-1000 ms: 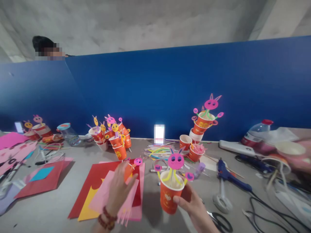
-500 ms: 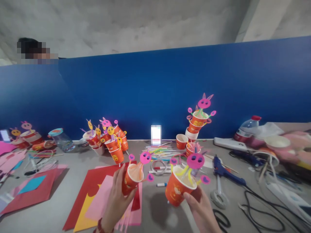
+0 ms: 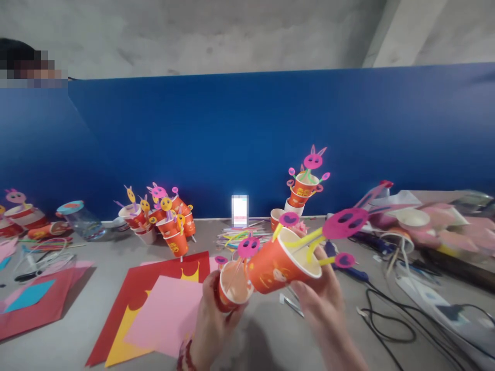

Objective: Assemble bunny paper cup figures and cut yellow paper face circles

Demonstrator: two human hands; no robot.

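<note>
Now holding a peach-lined cup (image 3: 235, 288) at six o'clock in the left hand (image 3: 215, 315) and, freshly tipped base-first, a yellow-armed cup (image 3: 275, 267) at five in the right hand (image 3: 323, 296), bringing both together.

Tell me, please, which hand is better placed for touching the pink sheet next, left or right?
Probably the left hand: it appears nearer the pink sheet, though occupied by one orange cup. The right hand looks farther away, holding the yellow-stemmed cup.

Left fingers (image 3: 210, 289) hold one cup (image 3: 234, 287), right fingers (image 3: 306, 297) a tilted cup (image 3: 273, 265).
</note>
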